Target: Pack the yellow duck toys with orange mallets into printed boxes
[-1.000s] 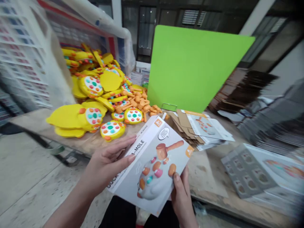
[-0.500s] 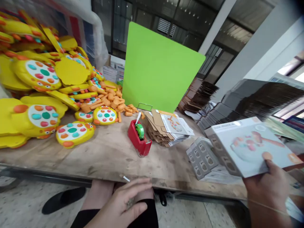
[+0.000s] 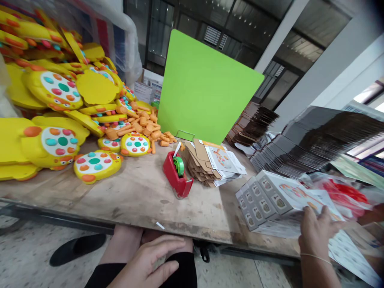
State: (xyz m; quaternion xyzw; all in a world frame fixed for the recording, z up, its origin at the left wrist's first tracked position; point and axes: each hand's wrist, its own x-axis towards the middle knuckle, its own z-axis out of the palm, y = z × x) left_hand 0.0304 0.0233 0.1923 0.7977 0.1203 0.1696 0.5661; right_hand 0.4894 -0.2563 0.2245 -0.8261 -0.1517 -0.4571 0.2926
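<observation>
My right hand lies at the near edge of a printed toy box, its fingers spread over the top. That box sits on a stack of similar grey-and-white boxes at the right of the bench. My left hand rests on my lap below the table edge, fingers extended and holding nothing. Closest in front of it are a small white strip at the bench edge and a red tape dispenser with a green roll.
Yellow animal-shaped toys are heaped at the left beside orange toy mallets. Flat cartons lie behind the dispenser. A green board stands at the back. Folded cardboard stacks and a red plastic bag are at right.
My right hand has lowered the toy box from mid-air onto the stack, and its fingers have spread over it. My left hand has stayed on my lap.
</observation>
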